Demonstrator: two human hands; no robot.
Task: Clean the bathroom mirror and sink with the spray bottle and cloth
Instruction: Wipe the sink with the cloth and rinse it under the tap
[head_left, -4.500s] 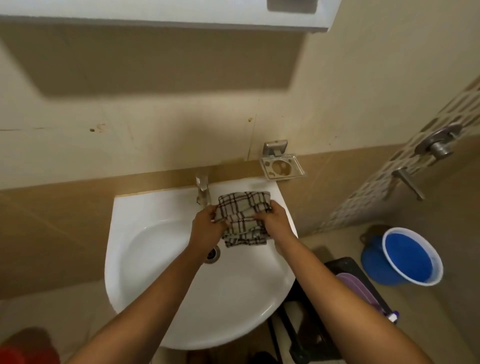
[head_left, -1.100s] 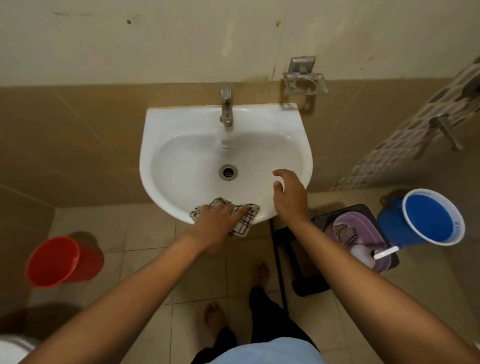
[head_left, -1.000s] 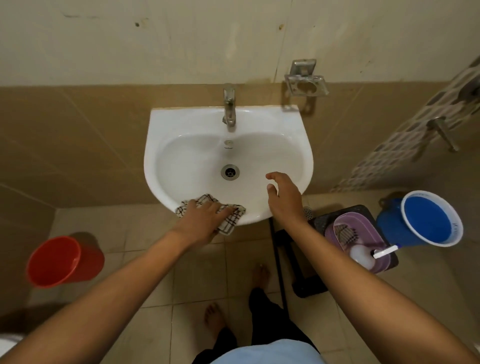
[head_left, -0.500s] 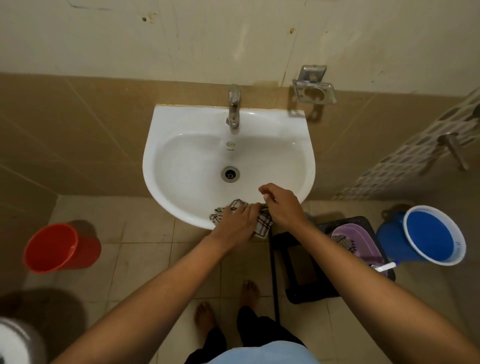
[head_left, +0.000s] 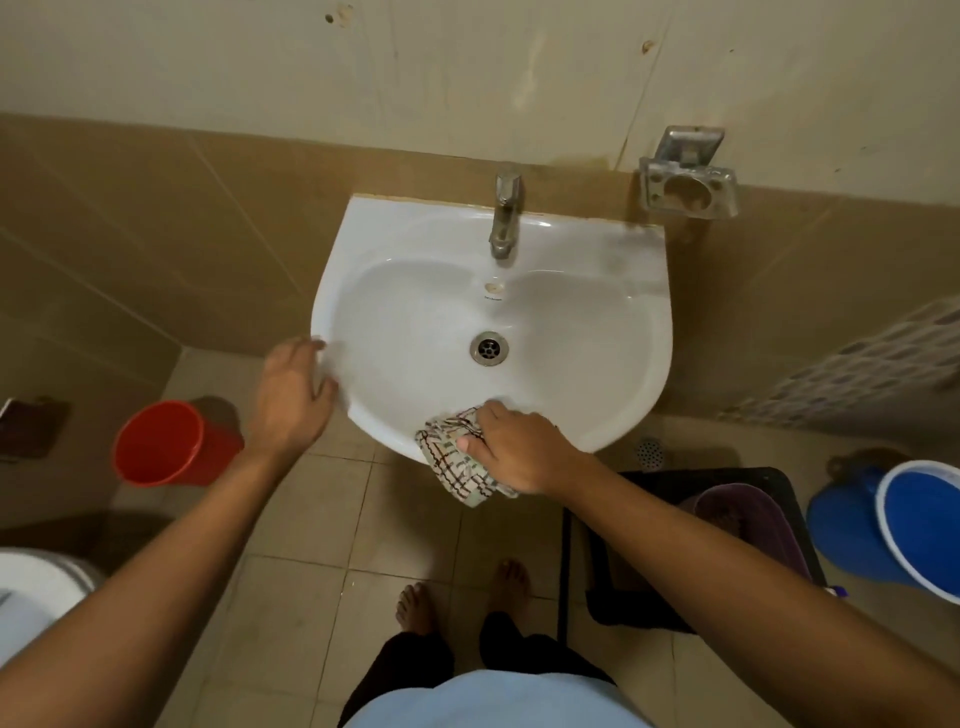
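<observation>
Red bucket (head_left: 166, 441) on floor (head_left: 311, 519), well left of grips, open mouth tilted toward camera. Blue bucket (head_left: 914, 525) far right, white rim, on floor. Black stool (head_left: 769, 478) right of grips, purple basin (head_left: 748, 525) on it. Metal soap holder (head_left: 688, 179) on wall (head_left: 467, 67), above and right. Floor drain (head_left: 649, 452) just right, near stool. White rounded object (head_left: 31, 592) at lower left edge, partly cut off. Bare feet (head_left: 415, 608) below on tiles.

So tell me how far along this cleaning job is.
Done: the sink bowl looks clean and white. In hand: the right hand presses the checked cloth on the front rim; the left hand is open at the left rim. Left: unclear, since mirror and spray bottle are out of view.
</observation>
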